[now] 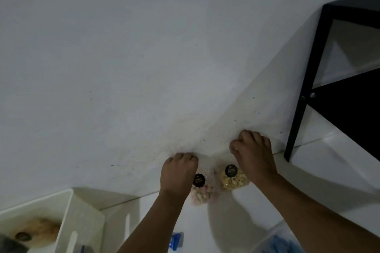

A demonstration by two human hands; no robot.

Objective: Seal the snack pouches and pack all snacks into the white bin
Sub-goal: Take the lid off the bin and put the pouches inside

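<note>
I counted two hands in view, my left hand (178, 172) and my right hand (252, 155), one on each of two clear snack pouches. That made two pouches against the wall: one pouch of pink and cream pieces (202, 193) and one pouch of pale yellow pieces (234, 179), each carrying one round black label. I saw one white bin (67, 217) at the lower left, with one brownish snack packet (38, 230) lying inside it, as far as the dim light let me tell. There was one black shelf frame (337, 80) on the right. One small blue packet (176, 240) lay on the floor, and one blurred blue item (281, 244) sat at the bottom edge.
</note>
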